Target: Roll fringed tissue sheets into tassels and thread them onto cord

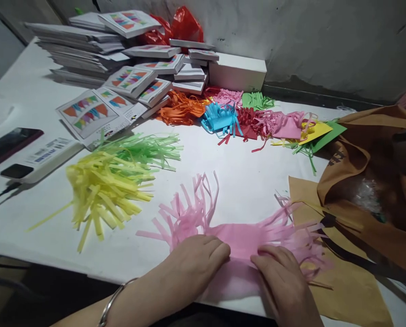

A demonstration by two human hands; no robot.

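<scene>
Pink fringed tissue paper (pixel 240 238) lies at the table's front edge, its cut strips spreading to the left and right of a plain middle band. My left hand (pixel 201 259), with a silver bracelet on the wrist, has its fingers curled on the left part of the band. Close by on the right, my right hand (pixel 281 272) pinches the lower edge of the same paper. Some of the paper lies under and between both hands. To the left rest a yellow fringed bunch (pixel 104 186) and a green fringed bunch (pixel 148 147).
Picture-labelled packs (pixel 87 113) and tall stacks (pixel 76 50) fill the back left. Coloured fringe bundles (pixel 220 118) lie in a row before a white box (pixel 237 72). A phone (pixel 12 143) and white device (pixel 49 159) sit left; a brown bag (pixel 376 159) stands right.
</scene>
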